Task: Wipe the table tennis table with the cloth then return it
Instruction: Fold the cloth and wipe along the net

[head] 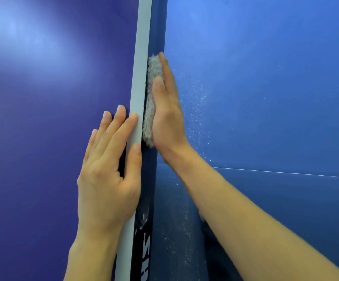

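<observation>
Hands bracket the net of a blue table tennis table, seen from directly above. At left, the person's left hand (107,167) lies flat and open on the darker blue half of the table tennis table (33,118), fingers (112,126) spread and pointing away from the camera, gripping nothing; its index fingertip and thumb rest on the white top band of the net (139,82), which runs as a pale strip from the bottom edge of the frame to the top. Just right of that band, the dark face of the net drops away, with white lettering partly visible near the bottom of the frame, too cut off to read. Pressed against this face is a grey, fluffy cloth (151,102), folded into a narrow pad and standing on edge. The right hand (167,110) holds it there with a flat, extended palm, fingers straight and together, thumb laid along the cloth's upper side. Further right, the lighter blue half of the table carries a scatter of fine white specks (197,110) beside the wrist and bare forearm (235,209), and 1 thin white line (286,173) crosses the surface toward the right edge.
</observation>
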